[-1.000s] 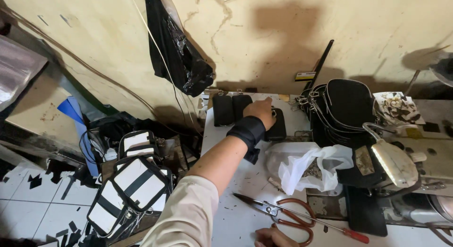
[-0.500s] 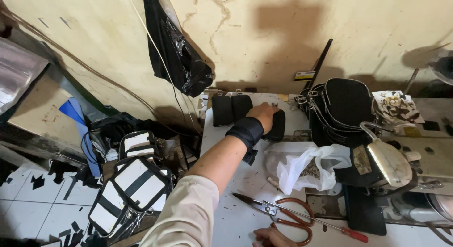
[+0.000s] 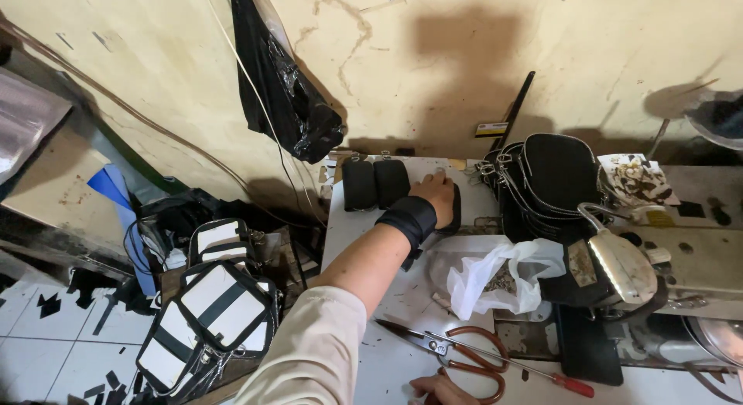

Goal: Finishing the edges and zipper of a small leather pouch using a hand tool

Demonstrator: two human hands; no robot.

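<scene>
My left hand (image 3: 436, 194), with a black band (image 3: 408, 219) round its wrist, reaches to the far side of the white table (image 3: 364, 235). Its fingers are curled down over a black pouch (image 3: 454, 210) lying flat there. Two similar black pouches (image 3: 374, 183) lie side by side just left of it. Only the fingertips of my right hand (image 3: 439, 389) show at the bottom edge, beside the orange handles of a pair of scissors (image 3: 457, 355). I cannot see whether they grip anything.
A white plastic bag (image 3: 495, 273) lies right of my forearm. A stack of black bags (image 3: 553, 181) and a sewing machine (image 3: 658, 273) fill the right side. A red-handled screwdriver (image 3: 553, 380) lies near the scissors. Black-and-white bags (image 3: 213, 304) sit on the floor at left.
My left hand has come down and slightly toward me, laying the black pouch flat next to the other two. My right hand stays by the scissors.
</scene>
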